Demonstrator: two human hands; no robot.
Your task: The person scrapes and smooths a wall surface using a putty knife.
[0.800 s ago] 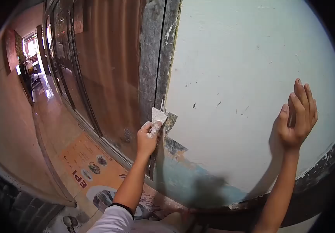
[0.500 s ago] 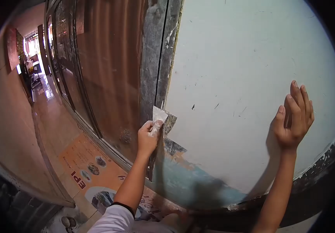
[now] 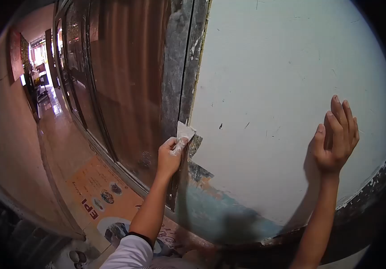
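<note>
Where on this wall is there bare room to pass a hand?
Free: the white wall between the left hand and the right hand, and above both. Crowded: the peeled edge by the dark frame, where the scraper sits.

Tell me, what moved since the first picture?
The left hand slid the scraper a little up the wall's left edge. The right hand crept slightly left. Nothing was picked up or let go: the left hand still grips the scraper, and the right hand still rests flat and open on the wall.
</note>
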